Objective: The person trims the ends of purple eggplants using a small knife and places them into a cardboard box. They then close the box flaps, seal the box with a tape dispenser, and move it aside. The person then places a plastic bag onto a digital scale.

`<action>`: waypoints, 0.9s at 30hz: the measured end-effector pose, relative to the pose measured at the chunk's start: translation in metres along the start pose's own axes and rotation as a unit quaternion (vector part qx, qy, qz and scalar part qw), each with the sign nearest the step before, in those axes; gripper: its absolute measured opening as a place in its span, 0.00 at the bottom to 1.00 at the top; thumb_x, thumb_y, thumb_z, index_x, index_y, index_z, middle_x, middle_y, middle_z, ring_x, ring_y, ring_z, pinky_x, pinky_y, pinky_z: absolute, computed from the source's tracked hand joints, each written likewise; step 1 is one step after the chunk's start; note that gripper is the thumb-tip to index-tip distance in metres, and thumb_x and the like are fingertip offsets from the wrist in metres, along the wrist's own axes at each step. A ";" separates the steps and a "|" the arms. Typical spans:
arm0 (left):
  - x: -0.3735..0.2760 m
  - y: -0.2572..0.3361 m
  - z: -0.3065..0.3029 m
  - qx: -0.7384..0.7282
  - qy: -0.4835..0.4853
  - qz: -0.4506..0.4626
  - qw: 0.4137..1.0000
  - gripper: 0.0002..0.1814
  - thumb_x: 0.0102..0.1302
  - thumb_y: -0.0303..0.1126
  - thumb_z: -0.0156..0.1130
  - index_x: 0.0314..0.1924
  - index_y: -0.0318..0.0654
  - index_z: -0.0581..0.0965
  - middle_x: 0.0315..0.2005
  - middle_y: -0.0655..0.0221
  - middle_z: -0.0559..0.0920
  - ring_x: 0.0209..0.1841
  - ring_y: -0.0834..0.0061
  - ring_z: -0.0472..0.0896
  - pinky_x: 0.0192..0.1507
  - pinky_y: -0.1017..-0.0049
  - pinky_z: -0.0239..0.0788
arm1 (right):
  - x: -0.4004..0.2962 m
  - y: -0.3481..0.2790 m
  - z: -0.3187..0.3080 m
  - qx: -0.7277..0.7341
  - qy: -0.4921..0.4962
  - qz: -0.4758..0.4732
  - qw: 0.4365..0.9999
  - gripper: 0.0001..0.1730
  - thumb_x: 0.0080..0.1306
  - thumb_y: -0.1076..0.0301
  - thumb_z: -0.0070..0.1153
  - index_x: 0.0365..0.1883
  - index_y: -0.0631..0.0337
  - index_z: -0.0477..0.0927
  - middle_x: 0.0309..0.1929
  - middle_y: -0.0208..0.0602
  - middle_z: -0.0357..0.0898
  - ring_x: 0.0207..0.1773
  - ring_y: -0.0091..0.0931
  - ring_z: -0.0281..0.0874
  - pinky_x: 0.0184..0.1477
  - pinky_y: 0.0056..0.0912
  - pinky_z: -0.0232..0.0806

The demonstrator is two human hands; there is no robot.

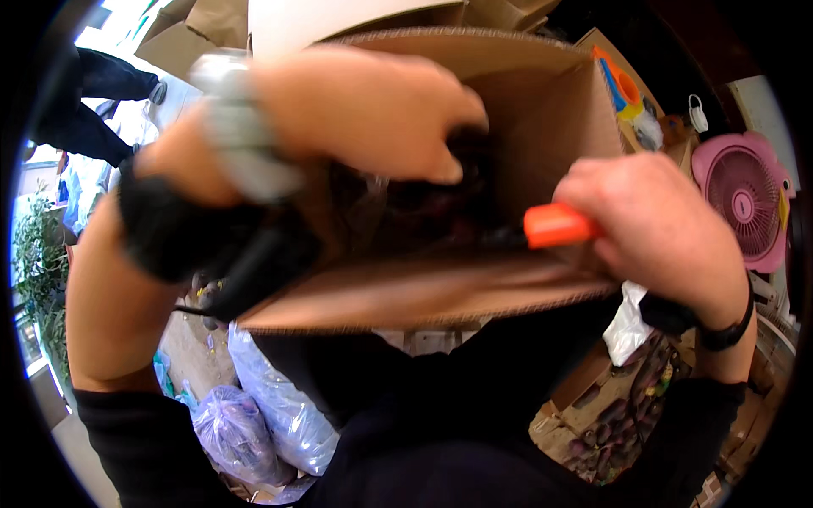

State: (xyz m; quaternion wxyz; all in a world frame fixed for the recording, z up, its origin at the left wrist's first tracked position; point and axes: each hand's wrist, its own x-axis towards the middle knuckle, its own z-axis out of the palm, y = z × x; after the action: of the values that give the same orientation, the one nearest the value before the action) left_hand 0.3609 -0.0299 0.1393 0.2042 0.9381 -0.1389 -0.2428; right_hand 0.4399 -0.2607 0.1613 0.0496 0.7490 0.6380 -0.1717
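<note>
A large open cardboard box (546, 120) stands before me, its near edge over my lap, with dark items blurred inside. Over its left part is my left hand (381, 114), palm down, fingers curled, with a pale bracelet and a black strap device on that arm; whether it holds anything is hidden by blur. My right hand (641, 222), a black band at its wrist, grips a bright orange handle (559, 226) over the box's right side. What lies beyond the handle's end cannot be made out.
A pink fan (740, 202) stands at the right. Full plastic bags (238, 432) lie at lower left, and dark purple produce (613, 425) covers the floor at lower right. Another person's legs (95, 108) show at upper left.
</note>
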 end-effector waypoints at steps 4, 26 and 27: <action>-0.105 -0.021 -0.004 -0.192 0.214 0.035 0.957 0.28 0.67 0.27 0.57 0.67 0.36 0.67 0.58 0.60 0.75 0.59 0.67 0.75 0.57 0.69 0.72 | -0.014 -0.006 -0.002 0.164 0.096 0.047 0.981 0.16 0.51 0.84 0.53 0.40 0.66 0.77 0.31 0.40 0.74 0.34 0.34 0.72 0.38 0.30 0.64; -0.300 -0.134 0.435 -0.577 0.474 -0.419 0.517 0.24 0.62 0.32 0.63 0.59 0.35 0.74 0.49 0.64 0.79 0.47 0.71 0.79 0.42 0.73 0.76 | -0.034 -0.130 0.033 0.399 0.242 0.272 0.842 0.14 0.64 0.73 0.60 0.48 0.65 0.78 0.31 0.19 0.67 0.33 0.13 0.61 0.37 0.14 0.56; -0.293 -0.150 0.439 -0.558 0.477 -0.437 0.519 0.24 0.61 0.33 0.64 0.57 0.36 0.75 0.50 0.63 0.80 0.47 0.72 0.79 0.43 0.73 0.75 | -0.035 -0.130 0.037 0.383 0.254 0.270 0.846 0.14 0.64 0.73 0.61 0.48 0.65 0.78 0.32 0.19 0.68 0.33 0.13 0.61 0.36 0.14 0.56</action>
State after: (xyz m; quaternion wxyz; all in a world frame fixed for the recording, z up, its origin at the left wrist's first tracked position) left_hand -0.0870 0.0692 -0.1619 0.5902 0.5497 0.5705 0.1549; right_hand 0.3014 -0.2811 0.1564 -0.3608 0.8687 0.2838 -0.1860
